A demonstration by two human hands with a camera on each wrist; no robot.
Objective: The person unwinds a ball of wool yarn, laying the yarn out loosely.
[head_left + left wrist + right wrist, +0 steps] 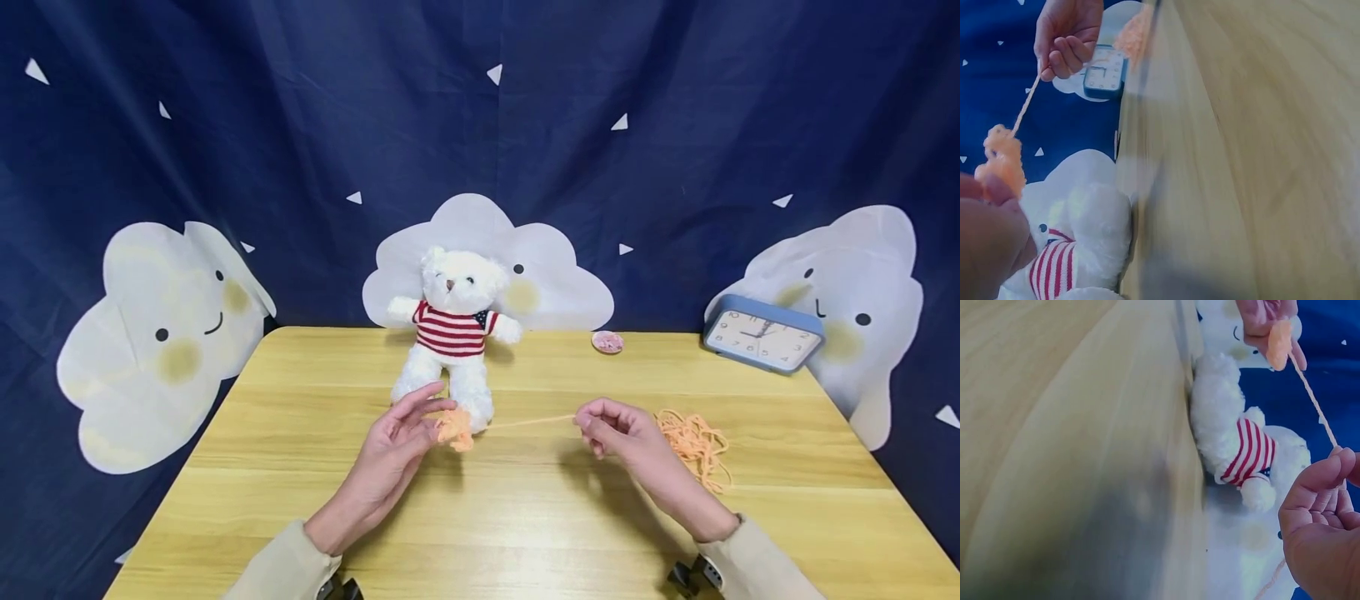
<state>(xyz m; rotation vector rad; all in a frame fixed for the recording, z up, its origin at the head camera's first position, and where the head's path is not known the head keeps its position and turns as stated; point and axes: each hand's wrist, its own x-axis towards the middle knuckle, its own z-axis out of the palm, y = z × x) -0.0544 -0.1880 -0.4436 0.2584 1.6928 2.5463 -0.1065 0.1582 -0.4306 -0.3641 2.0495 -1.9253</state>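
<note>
My left hand (401,433) pinches a small crocheted piece of orange yarn (454,428) between thumb and fingers, above the wooden table. From that piece a strand of yarn (532,422) runs taut to my right hand (626,437), whose thumb and forefinger pinch it. In the left wrist view the crocheted piece (1002,159) looks bunched and lumpy. A loose heap of the same yarn (693,446) lies on the table just right of my right hand. The right wrist view shows the strand (1313,400) stretched between both hands.
A white teddy bear (453,329) in a striped shirt sits behind my left hand. A small pink round item (607,342) lies at the table's back edge. A blue clock (765,333) stands at the back right. A dark blue curtain (315,108) hangs behind.
</note>
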